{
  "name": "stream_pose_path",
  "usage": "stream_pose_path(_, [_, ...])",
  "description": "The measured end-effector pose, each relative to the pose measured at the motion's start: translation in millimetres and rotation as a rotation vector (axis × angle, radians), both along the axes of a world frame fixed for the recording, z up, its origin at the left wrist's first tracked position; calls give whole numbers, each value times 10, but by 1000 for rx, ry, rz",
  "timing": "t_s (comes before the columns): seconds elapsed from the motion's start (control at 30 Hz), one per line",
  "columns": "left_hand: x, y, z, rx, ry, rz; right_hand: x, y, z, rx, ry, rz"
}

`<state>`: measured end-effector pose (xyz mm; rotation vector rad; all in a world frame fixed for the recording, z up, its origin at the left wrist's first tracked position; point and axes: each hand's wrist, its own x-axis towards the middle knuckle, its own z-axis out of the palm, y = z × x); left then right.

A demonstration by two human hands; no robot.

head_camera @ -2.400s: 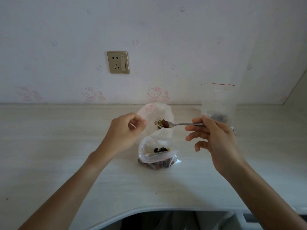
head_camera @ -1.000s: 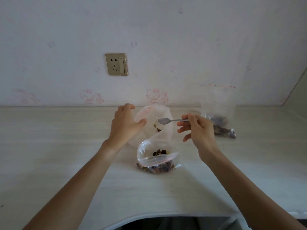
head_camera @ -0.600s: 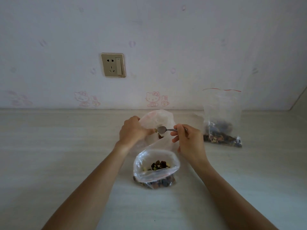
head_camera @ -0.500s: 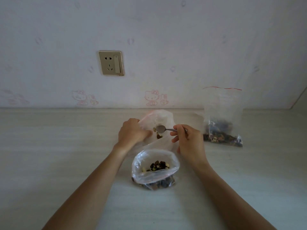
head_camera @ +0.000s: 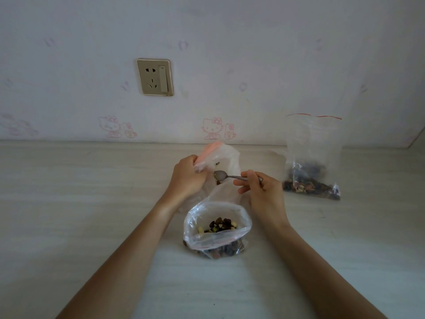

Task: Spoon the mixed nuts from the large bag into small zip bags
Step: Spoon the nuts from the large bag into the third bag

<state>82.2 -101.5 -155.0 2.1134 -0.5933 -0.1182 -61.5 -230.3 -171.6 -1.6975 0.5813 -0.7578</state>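
While the left hand point(head_camera: 186, 178) pinches the pink zip edge of the small zip bag point(head_camera: 220, 161) and holds its mouth up, the right hand point(head_camera: 259, 192) has its fingers curled round the spoon point(head_camera: 222, 176) handle, bowl at the bag mouth. Head view only, so everything below comes from that one angle.

Spoon bowl looks empty or near-empty; a few nuts show inside the held bag just under it. My read: the tip-out of one scoop is finishing, or the spoon is about to go back for more.

Large bag point(head_camera: 217, 229) sits on the counter point(head_camera: 69, 203) just in front of both hands, mouth open toward the camera, mixed nuts point(head_camera: 219, 224) visible inside. Another bag point(head_camera: 312, 157) with a red strip stands well to the right against the wall, nuts in its bottom; can't tell if it is sealed.

Doing the step well:
- keep the pinch high so the mouth stays wide; the film is floppy and will fold shut if the left hand sags
- tilt the bowl fully inside the mouth, not over the rim
- modest scoops; heaped ones roll off in transit
- large bag is unsupported, so enter its mouth gently to avoid tipping it
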Motion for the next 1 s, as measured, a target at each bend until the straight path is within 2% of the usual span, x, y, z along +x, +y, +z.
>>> stream_pose_path(0.27, [25,18,-21,-131,156,31,-5,-50,85,230,2,-45])
stream_pose_path(0.33, [19,-2,-25,-96,129,48,-9,-49,95,259,-24,-76])
stream_pose_path(0.6, [-15,-13,-13,-2,48,44,-7,-41,116,162,-136,-113])
stream_pose_path(0.7, [-25,-13,4,48,45,34,20,-48,130,103,-119,-104])
stream_pose_path(0.87, [80,20,169,197,219,15,12,-24,108,-29,-73,-126])
stream_pose_path(1.0, [203,3,416,291,241,-27,17,-17,105,-51,-34,-142])
